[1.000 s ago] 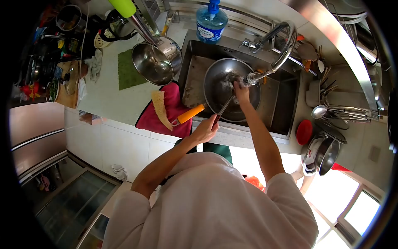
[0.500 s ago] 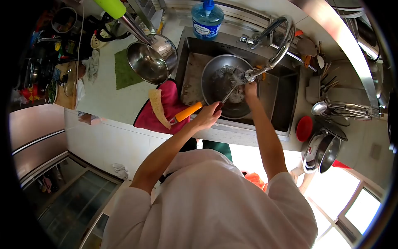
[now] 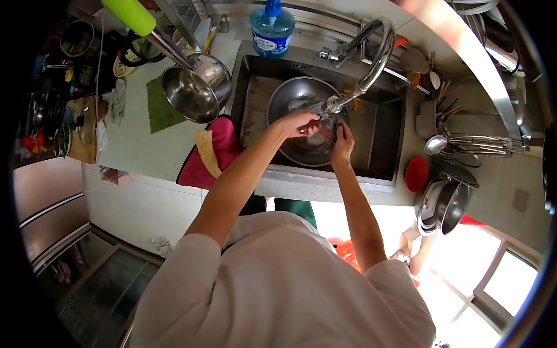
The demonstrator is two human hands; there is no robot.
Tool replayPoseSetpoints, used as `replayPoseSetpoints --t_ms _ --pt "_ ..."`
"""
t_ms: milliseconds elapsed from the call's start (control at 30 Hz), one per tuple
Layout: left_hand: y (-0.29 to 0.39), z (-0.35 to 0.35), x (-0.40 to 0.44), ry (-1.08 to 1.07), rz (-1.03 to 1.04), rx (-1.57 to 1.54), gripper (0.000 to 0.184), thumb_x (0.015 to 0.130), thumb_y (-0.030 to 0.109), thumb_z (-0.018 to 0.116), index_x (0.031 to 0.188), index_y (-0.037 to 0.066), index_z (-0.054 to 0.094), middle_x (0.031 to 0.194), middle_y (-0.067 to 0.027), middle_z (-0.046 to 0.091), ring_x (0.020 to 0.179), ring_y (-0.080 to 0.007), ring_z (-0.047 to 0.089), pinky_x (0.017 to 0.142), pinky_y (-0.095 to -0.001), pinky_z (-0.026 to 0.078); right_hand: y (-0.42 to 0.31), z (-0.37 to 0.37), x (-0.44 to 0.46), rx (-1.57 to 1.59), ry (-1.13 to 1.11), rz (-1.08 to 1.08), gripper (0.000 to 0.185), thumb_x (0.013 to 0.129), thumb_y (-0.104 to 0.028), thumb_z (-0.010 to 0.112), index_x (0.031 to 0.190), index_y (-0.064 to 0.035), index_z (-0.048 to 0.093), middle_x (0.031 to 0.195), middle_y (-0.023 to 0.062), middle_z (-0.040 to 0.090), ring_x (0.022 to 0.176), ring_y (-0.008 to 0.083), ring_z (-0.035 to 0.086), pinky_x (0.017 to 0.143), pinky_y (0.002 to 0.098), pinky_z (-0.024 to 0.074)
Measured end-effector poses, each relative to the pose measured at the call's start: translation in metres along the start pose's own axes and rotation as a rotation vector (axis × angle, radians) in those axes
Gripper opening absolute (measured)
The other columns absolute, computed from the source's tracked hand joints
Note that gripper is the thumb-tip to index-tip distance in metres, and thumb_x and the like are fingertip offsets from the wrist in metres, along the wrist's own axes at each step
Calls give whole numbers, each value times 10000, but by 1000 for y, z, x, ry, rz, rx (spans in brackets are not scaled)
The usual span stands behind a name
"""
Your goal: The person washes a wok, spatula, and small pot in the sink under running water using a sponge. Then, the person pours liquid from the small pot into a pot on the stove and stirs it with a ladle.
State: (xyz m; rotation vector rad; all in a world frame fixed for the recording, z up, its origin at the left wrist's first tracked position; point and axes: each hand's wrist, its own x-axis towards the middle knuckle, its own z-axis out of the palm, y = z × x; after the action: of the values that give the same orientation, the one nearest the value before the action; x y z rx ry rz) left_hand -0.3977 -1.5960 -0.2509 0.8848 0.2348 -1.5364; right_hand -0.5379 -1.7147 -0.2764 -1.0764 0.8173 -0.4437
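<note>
One wok [image 3: 278, 105] in the sink [image 3: 377, 133], left hand [image 3: 297, 123] wrapped round a dark handle [image 3: 313, 123] above it, right hand [image 3: 342, 145] close by, can't tell if gripping. Looks like rinsing under the faucet [image 3: 335, 104]; next move probably calls for turning the handle.

We stand at the near side of the metal basin [image 3: 279, 104], our torso [image 3: 284, 278] turned toward it. Our left arm [image 3: 243, 171] reaches diagonally forward and inward, bringing our left hand [image 3: 299, 123] over the basin's middle, its fingers curled in a closed grip. Our right arm [image 3: 362, 217] extends forward, nearly straight, and our right hand [image 3: 343, 146] is at the basin's right side, fingers pointing away from us. Our hands are near each other but apart, both forearms bare.
</note>
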Motion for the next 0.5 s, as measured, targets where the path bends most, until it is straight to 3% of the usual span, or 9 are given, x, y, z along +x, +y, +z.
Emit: replayPoseSetpoints --t_ms 67,167,300,333,500 --pt "5 3 12 -15 18 -46 149 944 132 460 935 -7 512 811 -95 562 587 -94 468 442 -185 391 -12 -4 -13 68 39 64 279 948 -95 480 1214 -27 529 1005 88 598 780 165 611 620 296 503" --pt "16 6 15 -52 -11 -199 142 966 152 425 942 25 482 812 -84 534 635 -107 499 481 -205 425 17 -39 -2 12 6 13 278 945 -100 485 1208 -22 527 980 91 608 752 170 626 620 305 521" --pt "17 -18 62 -193 -125 -314 180 958 135 439 968 -31 506 844 -126 554 629 -127 513 517 -229 460 -4 -32 -25 3 36 51 271 938 -112 502 1183 -2 542 938 87 625 763 165 634 637 288 534" --pt "18 -20 74 -224 -159 -319 200 973 157 393 913 0 502 789 -134 547 617 -167 536 501 -235 472 -3 -36 -28 -33 15 52 287 943 -123 490 1218 -54 534 1015 87 624 803 210 657 635 320 550" --pt "23 -18 105 -233 -93 74 222 928 207 510 1110 89 561 824 -51 585 606 -128 558 473 -239 475 4 -54 -38 -51 40 16 281 938 -107 498 1206 -34 536 972 88 636 774 200 660 600 287 547"
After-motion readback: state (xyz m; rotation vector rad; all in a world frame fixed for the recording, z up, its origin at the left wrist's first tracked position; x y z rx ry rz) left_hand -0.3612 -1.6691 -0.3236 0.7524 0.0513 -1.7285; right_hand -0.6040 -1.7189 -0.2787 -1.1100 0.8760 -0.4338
